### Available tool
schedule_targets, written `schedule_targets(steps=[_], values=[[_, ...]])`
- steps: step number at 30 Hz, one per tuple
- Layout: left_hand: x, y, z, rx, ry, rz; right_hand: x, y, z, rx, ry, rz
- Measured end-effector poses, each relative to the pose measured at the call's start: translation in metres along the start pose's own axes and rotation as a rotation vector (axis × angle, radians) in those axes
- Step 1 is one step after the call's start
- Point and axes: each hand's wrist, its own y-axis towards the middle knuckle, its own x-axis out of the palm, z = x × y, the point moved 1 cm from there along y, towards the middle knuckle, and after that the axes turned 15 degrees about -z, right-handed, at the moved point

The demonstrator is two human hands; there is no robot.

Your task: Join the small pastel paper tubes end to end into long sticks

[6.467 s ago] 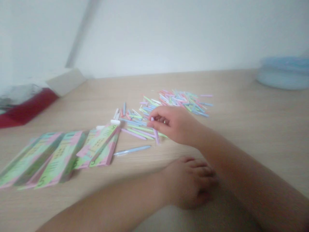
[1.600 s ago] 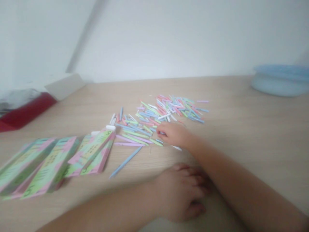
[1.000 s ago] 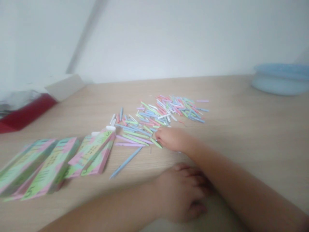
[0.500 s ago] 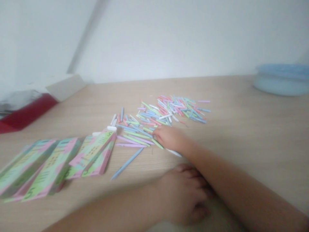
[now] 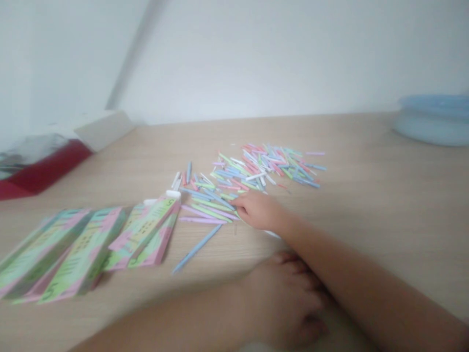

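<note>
My right hand (image 5: 258,210) reaches over the near edge of a spread of slim pastel pens (image 5: 210,208). Its thumb and fingers are closed low among them, by the tip of a blue pen (image 5: 220,198); a green pen is mostly covered by the hand, and the grip is hidden. A white pen (image 5: 272,234) shows just below the wrist. Nearer to me, my left hand (image 5: 286,298) has its fingers curled beside and partly behind my right forearm; what they hold, if anything, is hidden. A single blue pen (image 5: 196,250) lies apart on the table.
Several long pastel boxes (image 5: 80,254) marked 5 lie at the left. Behind the hands is a heap of short coloured pieces (image 5: 271,164). A red and white open box (image 5: 47,166) stands far left, and a round blue-lidded container (image 5: 436,120) at the back right.
The view has shifted slightly. My right hand has moved a little left over the green pen, covering more of it. My left hand stays about where it was.
</note>
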Motion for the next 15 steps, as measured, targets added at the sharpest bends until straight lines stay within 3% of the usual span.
schedule_targets(steps=[9,15], values=[[0.002,-0.002,0.001,-0.001,-0.032,0.022,-0.002,-0.006,0.003,-0.195,0.069,-0.044],[0.007,-0.006,-0.002,0.036,-0.083,0.052,-0.031,-0.031,0.018,0.01,0.152,0.077]])
